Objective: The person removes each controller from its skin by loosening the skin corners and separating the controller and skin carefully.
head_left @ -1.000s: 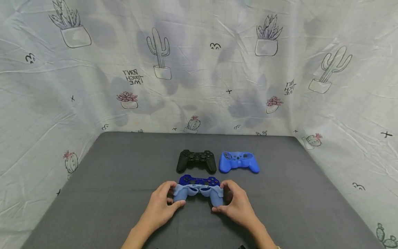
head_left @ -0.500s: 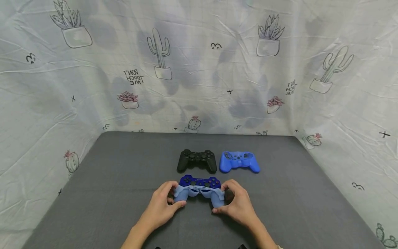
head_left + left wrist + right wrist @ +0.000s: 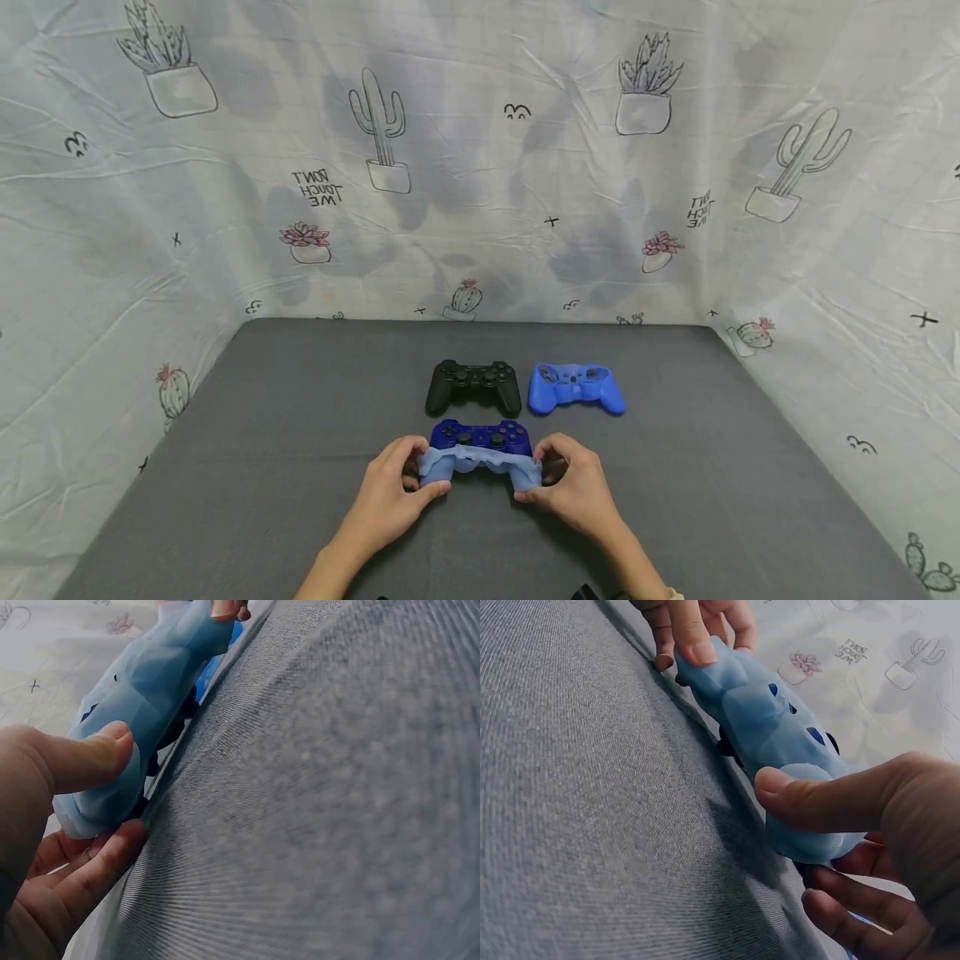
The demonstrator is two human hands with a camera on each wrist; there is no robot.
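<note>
blue controller (image 3: 481, 436) sits before black controller (image 3: 473, 387).

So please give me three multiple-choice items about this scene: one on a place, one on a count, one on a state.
1. Where does the black controller lie?
A. left of the loose blue cover
B. right of it
C. on top of it

2. How many controllers are on the mat?
A. one
B. two
C. four

3. How is the pale cover held?
A. by no hand
B. by one hand
C. by both hands

Key: 1 A, the head view shows them side by side; 2 B, a black one and a dark blue one; 3 C, the left hand and the right hand each grip an end.
</note>
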